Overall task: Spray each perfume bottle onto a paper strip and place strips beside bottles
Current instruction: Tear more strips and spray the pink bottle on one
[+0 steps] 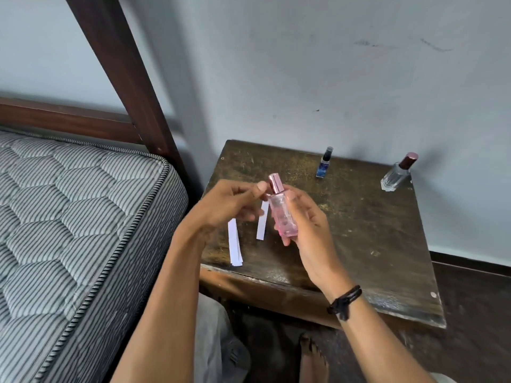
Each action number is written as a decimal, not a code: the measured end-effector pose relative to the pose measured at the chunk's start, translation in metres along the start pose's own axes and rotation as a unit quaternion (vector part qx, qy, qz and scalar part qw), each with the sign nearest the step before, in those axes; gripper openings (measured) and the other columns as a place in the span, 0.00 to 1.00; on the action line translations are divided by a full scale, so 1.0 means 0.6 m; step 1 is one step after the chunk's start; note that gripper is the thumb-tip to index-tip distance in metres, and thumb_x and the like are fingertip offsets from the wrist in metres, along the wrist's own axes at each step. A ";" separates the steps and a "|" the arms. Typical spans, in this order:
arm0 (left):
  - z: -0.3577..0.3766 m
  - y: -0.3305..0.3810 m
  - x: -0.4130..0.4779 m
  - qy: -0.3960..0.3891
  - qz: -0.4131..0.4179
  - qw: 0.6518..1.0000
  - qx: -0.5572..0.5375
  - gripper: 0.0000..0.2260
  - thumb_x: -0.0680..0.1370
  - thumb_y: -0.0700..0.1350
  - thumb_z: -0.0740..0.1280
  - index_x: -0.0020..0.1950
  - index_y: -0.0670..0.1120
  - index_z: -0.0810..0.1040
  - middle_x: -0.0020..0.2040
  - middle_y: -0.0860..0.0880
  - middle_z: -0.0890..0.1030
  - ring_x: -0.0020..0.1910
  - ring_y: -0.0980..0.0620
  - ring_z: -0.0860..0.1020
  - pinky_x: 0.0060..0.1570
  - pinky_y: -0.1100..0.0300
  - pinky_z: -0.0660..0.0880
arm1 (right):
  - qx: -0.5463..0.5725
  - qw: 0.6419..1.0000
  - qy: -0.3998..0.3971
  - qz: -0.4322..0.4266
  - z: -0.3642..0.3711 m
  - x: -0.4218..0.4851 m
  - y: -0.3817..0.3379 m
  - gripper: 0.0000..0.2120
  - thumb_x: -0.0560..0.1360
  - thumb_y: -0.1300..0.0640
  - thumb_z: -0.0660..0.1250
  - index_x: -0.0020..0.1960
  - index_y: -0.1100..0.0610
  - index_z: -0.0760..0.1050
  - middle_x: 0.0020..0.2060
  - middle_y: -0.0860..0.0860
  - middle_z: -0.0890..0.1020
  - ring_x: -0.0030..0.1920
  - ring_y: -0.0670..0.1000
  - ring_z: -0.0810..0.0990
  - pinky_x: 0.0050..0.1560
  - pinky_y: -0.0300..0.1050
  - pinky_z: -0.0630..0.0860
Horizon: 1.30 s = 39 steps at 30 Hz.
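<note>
Three perfume bottles are in view. The right hand (307, 225) grips the pink perfume bottle (282, 214) upright above the worn wooden table (359, 230), fingers curled round its body, with a pink metallic cap on top. The left hand (232, 203) pinches a white paper strip (262, 223) by its upper end, just beside the bottle's neck, and the strip hangs down alongside the glass. Spare strips (235, 247) lie stacked near the table's left edge. A small blue spray bottle (325, 163) and a clear bottle with a maroon cap (396, 174) stand at the back by the wall, well apart. A striped mattress (69, 217) lies to the left.
</note>
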<state>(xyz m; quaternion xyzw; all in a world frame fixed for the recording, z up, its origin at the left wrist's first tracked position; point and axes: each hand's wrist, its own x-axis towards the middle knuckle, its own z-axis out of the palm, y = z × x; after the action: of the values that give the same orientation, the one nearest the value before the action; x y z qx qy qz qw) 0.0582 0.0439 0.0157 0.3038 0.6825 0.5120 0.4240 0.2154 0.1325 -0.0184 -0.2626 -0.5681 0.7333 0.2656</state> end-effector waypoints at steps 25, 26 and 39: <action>-0.050 -0.031 0.022 0.208 0.033 0.974 0.087 0.05 0.77 0.43 0.74 0.51 0.48 0.85 0.44 0.50 0.86 0.41 0.59 0.83 0.43 0.62 0.81 | -0.006 0.995 -0.073 0.073 -0.018 0.016 -0.009 0.18 0.82 0.51 0.64 0.71 0.44 0.75 0.42 0.55 0.83 0.32 0.57 0.78 0.26 0.42 0.73; -0.053 -0.039 0.029 0.205 0.028 0.969 0.135 0.06 0.75 0.44 0.75 0.51 0.49 0.86 0.44 0.52 0.86 0.42 0.59 0.83 0.47 0.59 0.82 | 0.005 0.994 -0.073 0.080 -0.018 0.017 -0.009 0.17 0.83 0.52 0.64 0.71 0.43 0.76 0.43 0.56 0.83 0.31 0.57 0.78 0.25 0.43 0.73; -0.065 -0.061 0.041 0.186 -0.006 0.939 0.291 0.09 0.75 0.46 0.75 0.54 0.53 0.84 0.47 0.56 0.84 0.48 0.57 0.82 0.57 0.53 0.79 | -0.286 0.955 -0.079 0.027 -0.009 0.055 -0.015 0.15 0.82 0.51 0.64 0.67 0.38 0.72 0.31 0.43 0.77 0.30 0.47 0.73 0.29 0.36 0.71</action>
<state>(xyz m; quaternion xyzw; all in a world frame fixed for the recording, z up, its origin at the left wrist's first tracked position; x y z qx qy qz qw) 0.0133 0.0368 -0.0212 0.3093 0.8699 0.3362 0.1860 0.1962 0.1606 -0.0134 -0.2837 -0.7661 0.5654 0.1137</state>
